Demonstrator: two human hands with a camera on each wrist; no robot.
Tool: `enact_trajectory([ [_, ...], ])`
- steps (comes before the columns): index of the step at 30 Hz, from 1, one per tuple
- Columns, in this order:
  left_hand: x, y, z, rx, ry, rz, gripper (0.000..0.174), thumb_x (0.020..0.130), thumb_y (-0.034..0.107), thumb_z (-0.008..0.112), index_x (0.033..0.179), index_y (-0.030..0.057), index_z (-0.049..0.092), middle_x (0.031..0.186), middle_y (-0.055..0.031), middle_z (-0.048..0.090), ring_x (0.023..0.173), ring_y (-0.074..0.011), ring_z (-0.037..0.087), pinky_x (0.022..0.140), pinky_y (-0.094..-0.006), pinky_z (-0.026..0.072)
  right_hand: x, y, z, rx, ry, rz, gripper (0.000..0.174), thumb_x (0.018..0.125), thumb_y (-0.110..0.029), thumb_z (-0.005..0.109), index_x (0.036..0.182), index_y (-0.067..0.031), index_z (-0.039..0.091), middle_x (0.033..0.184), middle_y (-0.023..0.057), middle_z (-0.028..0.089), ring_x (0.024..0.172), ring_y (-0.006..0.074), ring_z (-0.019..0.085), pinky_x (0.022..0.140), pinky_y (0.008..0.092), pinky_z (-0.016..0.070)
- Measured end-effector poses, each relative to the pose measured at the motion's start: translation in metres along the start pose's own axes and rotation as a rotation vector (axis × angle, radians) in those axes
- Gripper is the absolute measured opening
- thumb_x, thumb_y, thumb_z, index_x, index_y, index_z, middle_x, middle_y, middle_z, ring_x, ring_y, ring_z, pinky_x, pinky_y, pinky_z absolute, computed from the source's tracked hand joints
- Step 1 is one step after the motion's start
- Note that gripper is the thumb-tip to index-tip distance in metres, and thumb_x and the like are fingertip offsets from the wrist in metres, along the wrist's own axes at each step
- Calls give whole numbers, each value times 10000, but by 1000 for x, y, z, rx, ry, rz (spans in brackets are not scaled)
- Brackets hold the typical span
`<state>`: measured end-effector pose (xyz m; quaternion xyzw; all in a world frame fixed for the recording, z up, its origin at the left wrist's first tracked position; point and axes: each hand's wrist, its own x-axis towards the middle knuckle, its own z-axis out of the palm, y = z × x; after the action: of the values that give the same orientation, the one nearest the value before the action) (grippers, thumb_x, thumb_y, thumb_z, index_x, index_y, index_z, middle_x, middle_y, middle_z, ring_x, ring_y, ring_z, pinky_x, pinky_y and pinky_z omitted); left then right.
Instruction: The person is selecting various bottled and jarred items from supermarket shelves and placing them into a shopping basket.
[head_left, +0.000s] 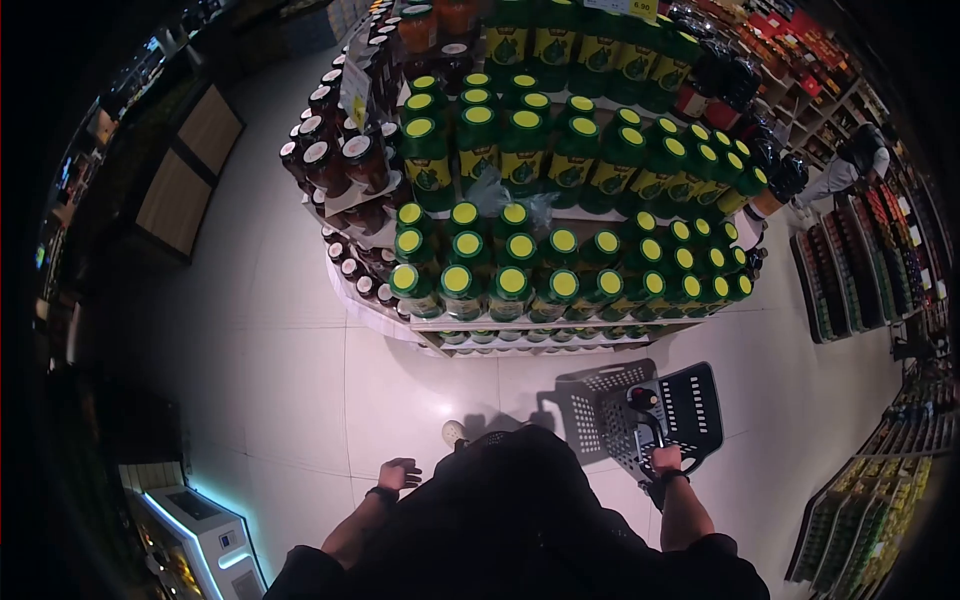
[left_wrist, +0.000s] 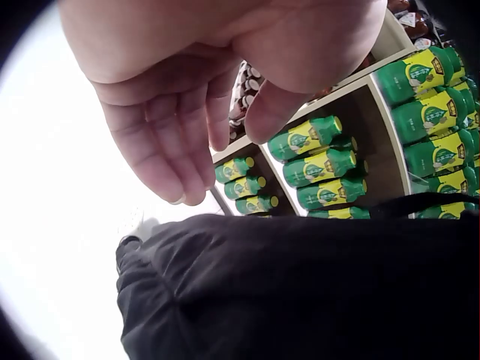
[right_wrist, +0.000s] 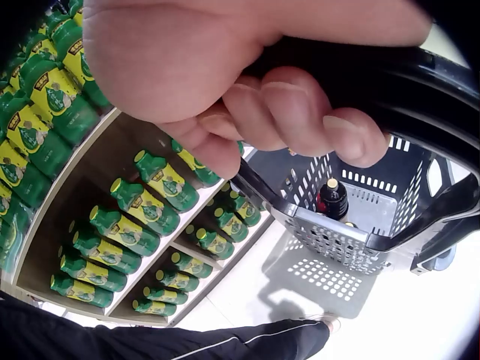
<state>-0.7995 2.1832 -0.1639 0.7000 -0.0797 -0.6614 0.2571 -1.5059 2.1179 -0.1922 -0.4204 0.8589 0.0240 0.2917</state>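
My right hand (head_left: pixel 666 459) grips the black handle (right_wrist: pixel 442 75) of a grey perforated shopping basket (right_wrist: pixel 334 240), its fingers curled round the bar. Inside the basket stands a dark bottle (right_wrist: pixel 334 201) with a light cap and a red patch on its side. In the head view the basket is at the lower right, beside my body. My left hand (head_left: pixel 401 474) hangs at my other side, fingers loosely bent, holding nothing. Its palm and fingers fill the top of the left wrist view, with shelves of green bottles (left_wrist: pixel 322 161) behind.
Ahead stands a tiered display of green bottles (head_left: pixel 525 160) with yellow lids, and dark-brown jars (head_left: pixel 325 165) at its left end. A person (head_left: pixel 850 170) is at the far right by more shelves (head_left: pixel 860 265). A lit white machine (head_left: pixel 205 530) stands at the lower left on the pale floor.
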Motion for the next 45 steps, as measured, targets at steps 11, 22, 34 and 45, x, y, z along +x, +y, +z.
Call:
enact_trajectory([
  [11, 46, 98, -31, 195, -20, 115, 287, 961, 99, 566, 1206, -42, 616, 980, -227, 720, 762, -326, 717, 664, -415, 604, -64, -67, 15, 291, 10, 83, 319, 758, -180, 748, 965, 62, 727, 933, 243, 744, 933, 352, 723, 838, 410, 533],
  [22, -94, 288, 217, 657, -432, 783, 320, 955, 125, 663, 1254, 13, 634, 1097, -91, 721, 950, -173, 689, 860, -315, 550, -88, -166, -122, 24, -127, -105, 560, 774, -491, 767, 1092, -31, 732, 990, 194, 745, 953, 360, 718, 858, 438, 551],
  [34, -171, 553, 463, 1141, 351, 1629, 549, 899, 363, 701, 1300, 36, 517, 1127, -183, 613, 973, -384, 650, 791, -482, 535, -51, -330, -285, 843, 125, -958, 137, 884, -141, 752, 948, -22, 731, 675, 48, 676, 583, 108, 619, 569, 263, 489],
  [45, -139, 590, 502, 1343, 463, 1424, 575, 891, 510, 672, 1018, -42, 574, 871, -242, 696, 838, -413, 689, 707, -493, 560, -28, -337, -267, 940, -100, -925, 131, 888, -138, 745, 899, -8, 727, 591, 6, 606, 530, 74, 545, 531, 252, 435],
])
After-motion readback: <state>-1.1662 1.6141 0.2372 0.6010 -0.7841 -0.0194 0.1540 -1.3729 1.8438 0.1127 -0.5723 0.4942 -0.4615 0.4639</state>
